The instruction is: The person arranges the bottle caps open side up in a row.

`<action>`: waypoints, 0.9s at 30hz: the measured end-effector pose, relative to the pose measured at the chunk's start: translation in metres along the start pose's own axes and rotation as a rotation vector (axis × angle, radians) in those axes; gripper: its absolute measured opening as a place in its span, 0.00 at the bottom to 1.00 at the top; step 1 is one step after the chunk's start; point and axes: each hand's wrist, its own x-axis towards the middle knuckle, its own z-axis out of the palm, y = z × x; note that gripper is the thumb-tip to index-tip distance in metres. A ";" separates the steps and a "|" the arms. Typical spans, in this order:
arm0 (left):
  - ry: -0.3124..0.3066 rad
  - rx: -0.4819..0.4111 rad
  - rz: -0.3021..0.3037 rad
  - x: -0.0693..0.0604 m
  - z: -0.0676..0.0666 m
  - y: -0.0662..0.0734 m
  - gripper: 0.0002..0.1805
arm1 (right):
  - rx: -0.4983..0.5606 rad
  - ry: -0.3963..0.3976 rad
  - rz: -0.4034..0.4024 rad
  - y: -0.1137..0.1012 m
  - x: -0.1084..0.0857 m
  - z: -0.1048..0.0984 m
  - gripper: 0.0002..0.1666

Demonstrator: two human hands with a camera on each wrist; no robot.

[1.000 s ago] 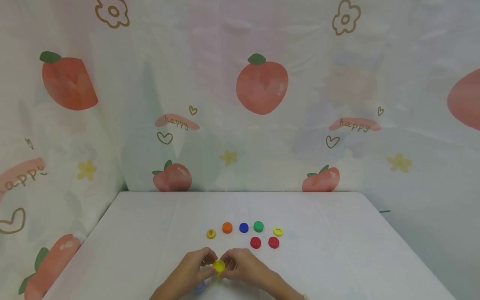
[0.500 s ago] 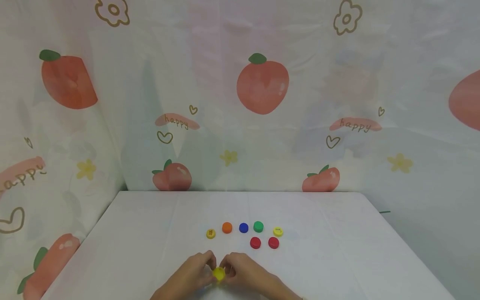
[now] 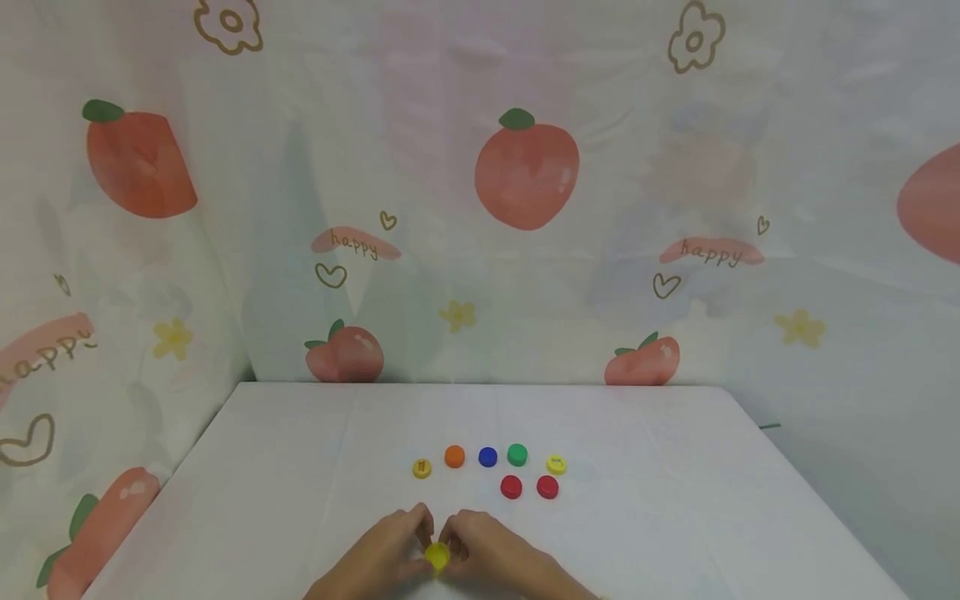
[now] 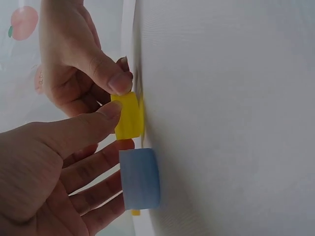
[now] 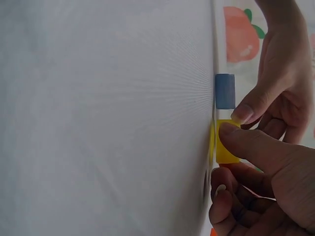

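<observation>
Low in the head view, a yellow bottle cap [image 3: 437,557] is pinched between both hands, close to the white tabletop. My left hand [image 3: 386,550] holds it from the left, thumb pressed on its side in the left wrist view. From the other side my right hand [image 3: 491,550] pinches the same yellow cap [image 5: 229,142], thumb near the left thumb. A light blue cap [image 4: 140,179] stands beside the left hand's fingers in the left wrist view, and the right wrist view also has this blue cap [image 5: 225,91]. In the head view the left hand hides it.
Beyond the hands on the white table [image 3: 300,467] lie an amber cap [image 3: 422,468], an orange cap [image 3: 454,456], a dark blue cap [image 3: 487,457], a green cap [image 3: 517,454], a yellow cap [image 3: 556,465] and two red caps, one left [image 3: 512,487], one right [image 3: 547,487]. A patterned curtain [image 3: 525,333] rises behind.
Both hands have shifted slightly toward the table's near side, carrying the yellow cap with them. The light blue cap, partly visible a second ago, is now hidden in the head view.
</observation>
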 end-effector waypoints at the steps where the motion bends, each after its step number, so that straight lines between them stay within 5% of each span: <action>1: -0.002 -0.002 -0.006 0.000 0.001 0.000 0.15 | -0.005 -0.001 0.001 0.000 0.000 0.001 0.10; 17: -0.008 0.035 -0.015 -0.001 0.004 0.003 0.17 | -0.041 -0.014 -0.010 0.000 0.000 0.002 0.12; 27: -0.028 0.005 -0.141 0.004 0.003 0.005 0.26 | -0.067 -0.026 -0.015 0.001 -0.001 -0.002 0.15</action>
